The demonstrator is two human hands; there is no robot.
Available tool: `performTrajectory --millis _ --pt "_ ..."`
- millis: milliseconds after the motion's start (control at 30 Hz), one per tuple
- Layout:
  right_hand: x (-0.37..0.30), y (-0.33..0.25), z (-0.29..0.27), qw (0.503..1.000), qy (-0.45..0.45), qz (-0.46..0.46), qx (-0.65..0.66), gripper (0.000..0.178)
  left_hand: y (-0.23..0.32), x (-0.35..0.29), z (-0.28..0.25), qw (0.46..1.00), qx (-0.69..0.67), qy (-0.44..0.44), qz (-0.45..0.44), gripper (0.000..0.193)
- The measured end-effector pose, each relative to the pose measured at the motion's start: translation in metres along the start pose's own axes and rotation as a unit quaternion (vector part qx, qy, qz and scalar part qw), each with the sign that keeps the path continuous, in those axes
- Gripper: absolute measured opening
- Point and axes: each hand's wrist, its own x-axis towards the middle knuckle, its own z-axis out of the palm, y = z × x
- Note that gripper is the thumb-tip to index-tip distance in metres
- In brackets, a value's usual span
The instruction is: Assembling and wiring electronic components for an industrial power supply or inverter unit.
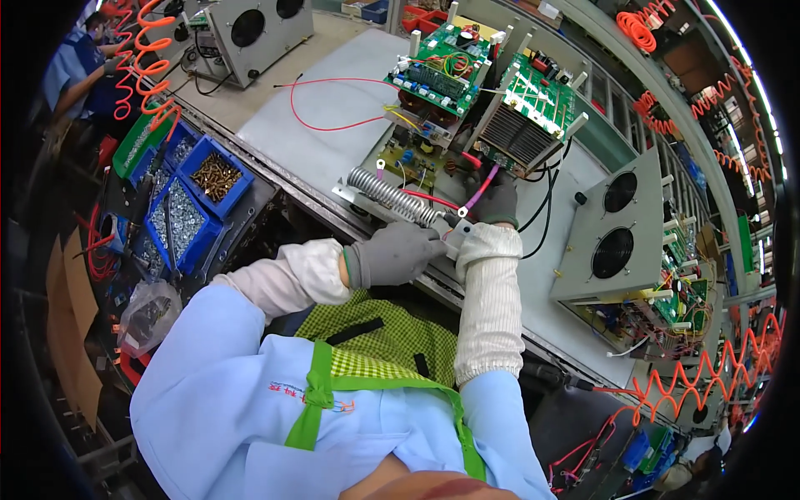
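My left hand (395,254), in a grey glove, is closed with its fingertips at a small metal bracket (456,237). What lies between the fingers, if anything, is hidden. Beside it a thick silver coil spring (392,195) lies along the near edge of an opened power unit. My right hand (497,202), also gloved in grey, reaches in among the unit's cables, its fingers mostly hidden. A purple-sleeved cable (482,188) with a ring terminal crosses in front of it, and a red cable (431,198) runs nearby. Behind stand two green circuit boards (440,68) (537,98), one above a finned heatsink (518,133).
At left are blue bins of screws (218,177) and washers (177,218). A grey housing with two black fans (607,229) stands at right, another (250,42) at far left. A loose red wire (293,104) curves over the bench. Orange coiled hoses (154,58) hang around.
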Motion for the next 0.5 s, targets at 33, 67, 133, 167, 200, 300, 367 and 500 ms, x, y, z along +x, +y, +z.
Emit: performTrajectory --millis 33,67,133,167,200,300,367,500 --pt "-0.006 0.002 0.006 0.998 0.043 -0.014 -0.037 0.025 0.000 -0.005 0.009 1.000 -0.003 0.002 0.000 0.037" --pt "-0.019 -0.001 0.019 0.993 0.087 -0.028 -0.076 0.027 0.004 -0.007 0.017 0.995 0.072 0.062 -0.019 0.040" --pt "-0.041 -0.015 0.019 0.988 0.082 -0.019 -0.126 0.027 0.015 -0.005 0.031 0.983 0.135 0.121 -0.032 0.043" --pt "-0.050 -0.020 0.020 0.984 0.069 -0.010 -0.167 0.027 0.016 -0.002 0.033 0.985 0.129 0.096 -0.061 0.045" --pt "-0.056 -0.022 0.023 0.983 0.069 -0.012 -0.168 0.027 0.010 -0.002 0.031 0.985 0.127 0.072 -0.092 0.047" --pt "-0.088 -0.032 0.029 0.947 0.042 -0.062 -0.312 0.028 -0.021 0.012 0.060 0.994 0.012 0.079 -0.077 0.046" --pt "-0.104 -0.032 0.032 0.926 0.069 -0.105 -0.356 0.029 -0.012 0.013 0.038 0.986 -0.106 0.112 -0.068 0.029" --pt "-0.117 -0.033 0.034 0.892 0.084 -0.117 -0.429 0.027 -0.029 0.033 0.070 0.966 -0.024 0.256 -0.038 0.028"
